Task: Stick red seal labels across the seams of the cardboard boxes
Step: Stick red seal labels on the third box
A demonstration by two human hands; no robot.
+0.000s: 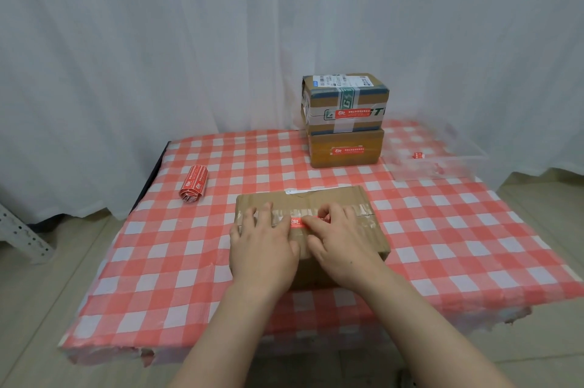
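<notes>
The box (319,199) lies near the front of the table (189,261), and a red label (297,222) sits on its taped seam (363,210) between the two hands. The left hand (262,245) lies flat on the left of the lid with its fingers spread, steadying it. The right hand (338,237) is curled over the label's right end and seems to pinch it; that end is hidden, so I cannot tell if it is stuck down. The label appears to run along the seam, not squarely across it, so it may seal little. The glossy tape beneath may grip poorly, so an edge could lift. Pressing unevenly could trap a crease or a bubble. If the left hand eases off, the box could slide on the cloth and skew the label. The roll (193,184) lies well apart to the left, and two sealed boxes (346,122) are stacked at the back beside a clear tray (455,166).
</notes>
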